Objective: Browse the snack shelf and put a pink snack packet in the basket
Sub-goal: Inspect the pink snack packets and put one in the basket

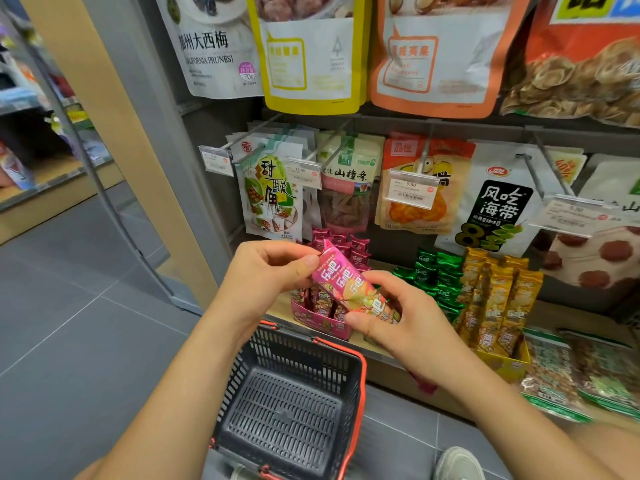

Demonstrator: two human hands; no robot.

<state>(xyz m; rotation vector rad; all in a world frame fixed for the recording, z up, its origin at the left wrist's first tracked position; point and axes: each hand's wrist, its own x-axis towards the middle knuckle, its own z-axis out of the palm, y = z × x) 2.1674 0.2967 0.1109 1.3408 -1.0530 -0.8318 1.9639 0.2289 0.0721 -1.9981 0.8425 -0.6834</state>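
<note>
A pink snack packet [348, 284] is held slantwise between both hands, in front of the shelf and above the basket's far edge. My left hand [266, 275] pinches its upper end with thumb and fingers. My right hand [401, 317] grips its lower end. Below the hands hangs a dark grey plastic basket [349, 382] with red handles, and nothing shows inside it. Behind the packet a pink display box [320, 322] on the shelf holds more of the same packets.
Green packets [438, 282] and gold packets [495, 306] stand in boxes to the right on the wooden shelf. Hanging bags on pegs fill the wall above. Grey tiled floor [69, 306] lies left. A shoe [457, 462] shows at the bottom right.
</note>
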